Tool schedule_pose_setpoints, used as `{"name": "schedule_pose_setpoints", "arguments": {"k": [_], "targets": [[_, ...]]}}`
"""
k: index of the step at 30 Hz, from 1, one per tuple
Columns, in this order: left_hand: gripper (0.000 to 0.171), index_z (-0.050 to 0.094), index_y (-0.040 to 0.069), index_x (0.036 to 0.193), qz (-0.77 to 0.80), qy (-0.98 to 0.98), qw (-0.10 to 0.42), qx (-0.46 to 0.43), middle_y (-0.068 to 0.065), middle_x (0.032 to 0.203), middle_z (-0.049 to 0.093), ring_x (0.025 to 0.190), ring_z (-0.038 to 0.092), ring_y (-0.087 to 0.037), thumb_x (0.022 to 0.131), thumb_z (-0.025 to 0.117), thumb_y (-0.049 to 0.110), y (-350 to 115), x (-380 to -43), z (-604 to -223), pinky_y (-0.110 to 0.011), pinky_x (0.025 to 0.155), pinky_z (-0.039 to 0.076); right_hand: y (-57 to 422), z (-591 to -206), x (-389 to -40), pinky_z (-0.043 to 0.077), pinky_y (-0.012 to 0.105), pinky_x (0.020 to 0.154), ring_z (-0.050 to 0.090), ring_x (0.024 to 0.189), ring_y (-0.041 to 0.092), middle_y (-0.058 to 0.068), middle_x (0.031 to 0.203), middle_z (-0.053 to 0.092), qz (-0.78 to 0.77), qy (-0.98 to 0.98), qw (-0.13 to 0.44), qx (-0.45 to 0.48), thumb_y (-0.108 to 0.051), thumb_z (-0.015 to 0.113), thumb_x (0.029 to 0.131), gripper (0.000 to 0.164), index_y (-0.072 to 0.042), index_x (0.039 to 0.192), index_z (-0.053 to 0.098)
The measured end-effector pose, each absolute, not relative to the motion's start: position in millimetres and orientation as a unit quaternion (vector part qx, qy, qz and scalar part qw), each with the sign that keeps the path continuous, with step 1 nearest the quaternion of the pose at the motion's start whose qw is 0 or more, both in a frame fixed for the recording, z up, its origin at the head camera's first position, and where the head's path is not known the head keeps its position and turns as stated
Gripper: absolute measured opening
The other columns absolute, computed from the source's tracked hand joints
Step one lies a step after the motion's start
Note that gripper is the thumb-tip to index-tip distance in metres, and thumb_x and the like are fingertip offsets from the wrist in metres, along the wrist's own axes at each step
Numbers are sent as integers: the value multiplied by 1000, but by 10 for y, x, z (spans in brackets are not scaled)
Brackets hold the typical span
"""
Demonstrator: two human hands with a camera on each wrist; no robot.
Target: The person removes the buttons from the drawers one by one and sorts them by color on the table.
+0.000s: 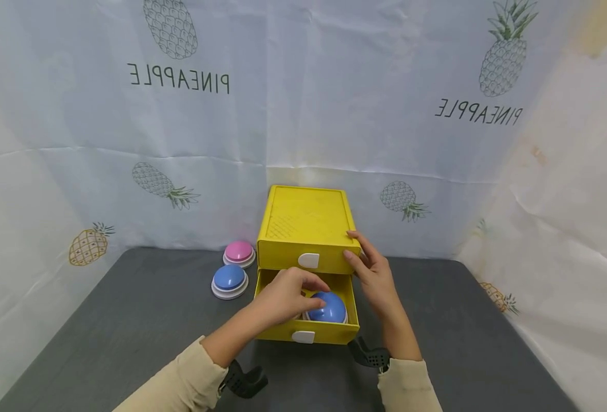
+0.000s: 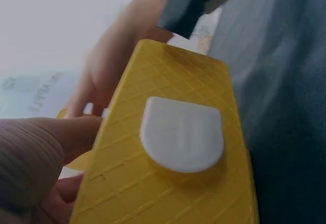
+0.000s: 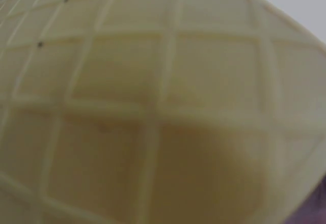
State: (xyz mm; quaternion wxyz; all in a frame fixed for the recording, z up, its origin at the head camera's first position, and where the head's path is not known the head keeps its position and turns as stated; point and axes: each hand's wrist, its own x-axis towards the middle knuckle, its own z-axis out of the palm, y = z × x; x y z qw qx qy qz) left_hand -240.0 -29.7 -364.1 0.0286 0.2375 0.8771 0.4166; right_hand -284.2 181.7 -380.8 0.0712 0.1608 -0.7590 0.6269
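Observation:
A yellow two-drawer box (image 1: 308,214) stands at the back of the table in the head view, its lower drawer (image 1: 329,333) pulled out. In that drawer sits a blue dome push button (image 1: 329,309) with a white base. My left hand (image 1: 283,294) reaches over the drawer's front left and pinches the blue dome between thumb and fingers. With the thumb on the upper front and fingers on top, my right hand (image 1: 381,286) holds the box's right front corner. In the left wrist view the drawer's white pull tab (image 2: 182,135) hides part of the yellow front.
Left of the box, a second blue push button (image 1: 229,278) and a pink push button (image 1: 239,252) rest on the dark table (image 1: 169,326). A pineapple-print cloth (image 1: 334,103) hangs behind and along both sides. The right wrist view is filled by the box's patterned yellow side (image 3: 153,102).

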Motion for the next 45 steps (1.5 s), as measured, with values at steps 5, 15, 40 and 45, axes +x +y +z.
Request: {"name": "schedule_pose_setpoints", "arguments": {"k": [5,15,40,45], "targets": [[34,76,10,116,366,899,30,238,-4,114,77,110,72,-21,86,81,25,-216,-2464,-3645,-42,98,57,1827,-3809,-2848,51,37,108,52,140,26,6,160,42,630,-756,72,162,-23,56,105,48,-24,151,45],[46,73,13,125,280,926,17,253,0,119,76,100,72,-14,86,80,37,-162,-2485,-3688,-34,90,58,1814,-3830,-2856,50,40,108,53,138,27,6,160,41,629,-756,74,165,-22,56,105,47,-23,151,45],[39,73,12,119,341,899,44,271,2,116,73,100,64,-11,87,79,34,-198,-2515,-3708,-33,95,56,1809,-3833,-2864,51,39,107,53,139,27,6,159,43,629,-759,74,151,-23,57,104,48,-24,151,45],[38,71,14,115,355,894,39,270,0,117,71,105,64,-15,85,81,34,-217,-2502,-3702,-38,99,56,1805,-3834,-2868,50,42,107,54,137,28,7,158,45,625,-763,78,149,-23,58,104,48,-25,151,46]]}}
